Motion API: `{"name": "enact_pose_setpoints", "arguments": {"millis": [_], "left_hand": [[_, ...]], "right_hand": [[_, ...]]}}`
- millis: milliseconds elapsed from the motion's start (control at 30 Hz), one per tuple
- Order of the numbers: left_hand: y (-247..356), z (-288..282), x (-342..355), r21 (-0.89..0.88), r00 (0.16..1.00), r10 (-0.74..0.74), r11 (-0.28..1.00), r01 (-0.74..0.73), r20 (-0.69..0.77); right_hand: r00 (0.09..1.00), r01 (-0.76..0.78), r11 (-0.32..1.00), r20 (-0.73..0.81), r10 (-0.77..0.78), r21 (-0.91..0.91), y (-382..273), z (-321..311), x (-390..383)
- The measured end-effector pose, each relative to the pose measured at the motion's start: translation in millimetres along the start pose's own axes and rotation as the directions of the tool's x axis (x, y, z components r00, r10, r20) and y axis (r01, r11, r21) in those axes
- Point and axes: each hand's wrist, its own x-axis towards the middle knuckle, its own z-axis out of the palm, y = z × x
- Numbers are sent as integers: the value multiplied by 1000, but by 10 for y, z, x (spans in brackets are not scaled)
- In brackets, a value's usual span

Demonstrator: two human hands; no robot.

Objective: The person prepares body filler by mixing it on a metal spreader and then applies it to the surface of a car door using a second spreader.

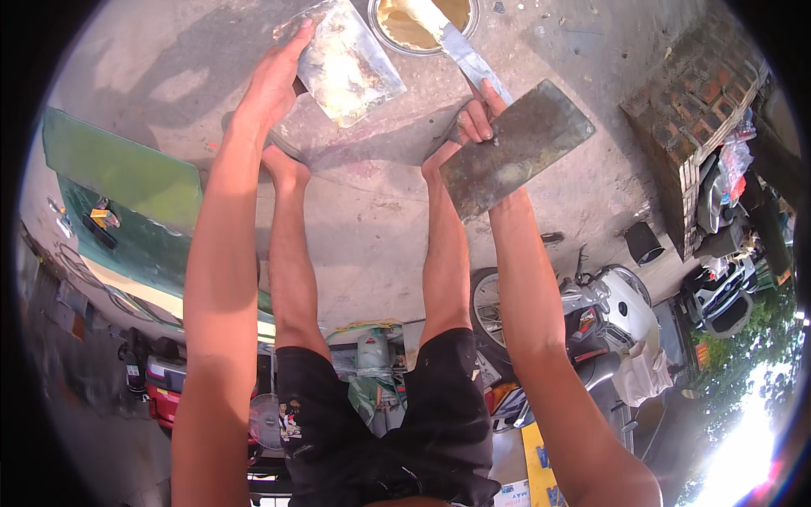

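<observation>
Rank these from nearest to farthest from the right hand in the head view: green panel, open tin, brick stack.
From the right hand:
1. Open tin: ahead, slightly left.
2. Brick stack: off to the right.
3. Green panel: far left, past the left forearm.

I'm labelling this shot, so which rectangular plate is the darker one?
The dark grey plate at the right hand; the other plate, held in the left hand, is paler, blotched whitish and yellowish.

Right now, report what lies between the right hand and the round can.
Head view: a flat blade, held in the right hand, spans the stretch and overlaps the can; concrete floor shows beside it.
</observation>
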Motion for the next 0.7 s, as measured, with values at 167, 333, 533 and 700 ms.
{"name": "enact_pose_setpoints", "arguments": {"millis": [167,333,533,700], "left_hand": [[84,460,217,94,981,-59,995,42,183],[242,935,359,157,970,-120,984,87,210],[144,832,657,4,928,-150,987,158,340],[328,483,880,77,728,-230,968,238,646]], "right_hand": [[958,173,921,-159,-240,-348,-476,376,-786],[912,250,179,170,-374,-951,-578,551,-1116],[816,475,-509,576,-51,-718,-467,174,-914],[758,570,-609,639,132,-551,-720,188,-806]]}}
